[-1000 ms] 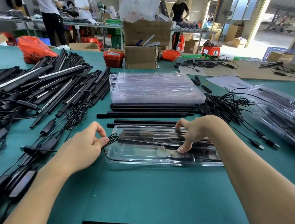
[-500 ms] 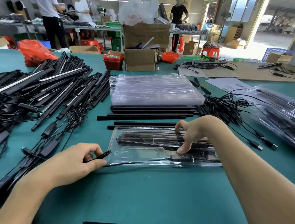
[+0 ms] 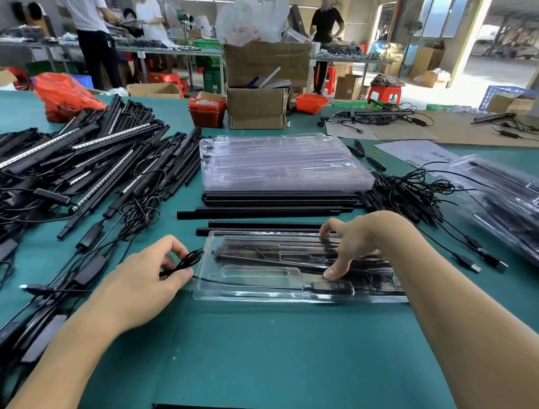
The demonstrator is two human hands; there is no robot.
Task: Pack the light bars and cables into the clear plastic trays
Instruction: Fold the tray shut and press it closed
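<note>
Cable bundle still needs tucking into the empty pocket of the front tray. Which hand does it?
Left, probably. The left hand already pinches the coiled cable just off the clear tray's left edge, next to the empty pocket. The right hand presses down inside the tray, steadying it.

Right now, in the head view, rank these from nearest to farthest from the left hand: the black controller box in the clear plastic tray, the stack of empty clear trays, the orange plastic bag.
1. Black controller box, to the right of the left hand, in the near tray's front slot.
2. Stack of empty clear trays, beyond the tray, centre of the table.
3. Orange plastic bag, far left corner.
</note>
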